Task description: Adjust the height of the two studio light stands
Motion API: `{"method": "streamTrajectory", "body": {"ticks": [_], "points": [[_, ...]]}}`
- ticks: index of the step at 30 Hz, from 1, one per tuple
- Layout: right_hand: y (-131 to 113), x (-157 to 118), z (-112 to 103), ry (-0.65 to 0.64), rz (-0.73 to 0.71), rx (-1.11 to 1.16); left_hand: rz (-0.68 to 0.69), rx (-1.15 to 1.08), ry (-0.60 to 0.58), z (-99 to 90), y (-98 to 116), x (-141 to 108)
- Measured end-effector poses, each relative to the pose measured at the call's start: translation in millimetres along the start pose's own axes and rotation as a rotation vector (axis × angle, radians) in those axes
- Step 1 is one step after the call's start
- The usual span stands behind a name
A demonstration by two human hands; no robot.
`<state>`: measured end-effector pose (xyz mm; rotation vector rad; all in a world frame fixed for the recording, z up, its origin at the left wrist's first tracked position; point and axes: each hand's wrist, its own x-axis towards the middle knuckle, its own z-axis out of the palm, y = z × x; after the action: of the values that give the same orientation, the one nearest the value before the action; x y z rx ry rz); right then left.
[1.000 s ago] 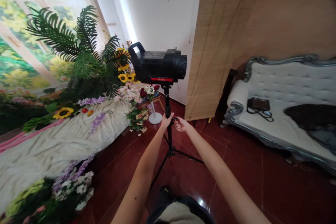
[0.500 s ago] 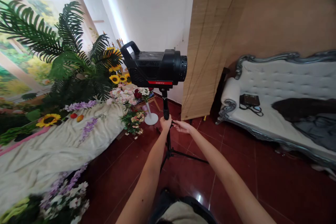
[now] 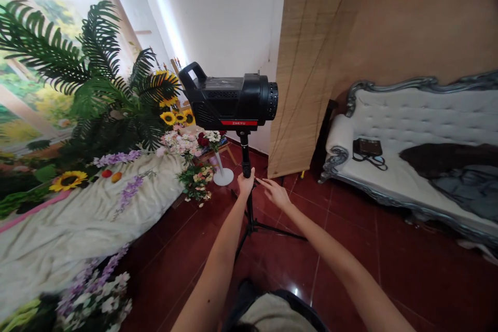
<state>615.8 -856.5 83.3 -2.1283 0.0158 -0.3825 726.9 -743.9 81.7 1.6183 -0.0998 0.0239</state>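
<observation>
A black studio light (image 3: pixel 233 101) with a red label sits level on top of a black light stand (image 3: pixel 250 212). My left hand (image 3: pixel 246 183) is wrapped round the stand's upright just below the light's mount, thumb pointing up. To the right of it is my right hand (image 3: pixel 277 194), its fingers stretched out and apart. Its fingertips are close to a small dark knob at the side of the upright; whether they touch it I cannot tell.
On the left, a cream cloth (image 3: pixel 155 192) bears artificial flowers, beside a palm plant (image 3: pixel 99 46). A bamboo blind (image 3: pixel 299 62) hangs behind the stand. A tufted sofa (image 3: pixel 420 109) holds a dark bag (image 3: pixel 368 147). The stand's legs spread over red floor tiles (image 3: pixel 346 238).
My right hand's fingers have loosened from a pinch at the knob and spread out. My left hand stays on the upright, and the light has hardly moved.
</observation>
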Motion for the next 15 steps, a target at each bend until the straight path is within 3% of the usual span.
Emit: {"method": "streamTrajectory", "body": {"ticks": [2, 7, 9, 12, 15], "points": [[1, -8, -2, -0.029, -0.007, -0.063, 0.026, -0.008, -0.044, -4.1, 1, -2], [9, -14, -9, -0.237, -0.064, -0.329, 0.051, -0.038, -0.115, -10.5, -4, -3], [5, -10, -10, -0.149, -0.016, -0.346, 0.045, -0.045, -0.113, -11.7, -6, -3], [-16, 4, -9, 0.086, 0.005, -0.195, 0.047, -0.044, -0.096, -12.5, -6, -3], [-48, 24, 2, 0.159, -0.066, -0.002, 0.055, -0.079, -0.105, -12.4, -4, -4]]}}
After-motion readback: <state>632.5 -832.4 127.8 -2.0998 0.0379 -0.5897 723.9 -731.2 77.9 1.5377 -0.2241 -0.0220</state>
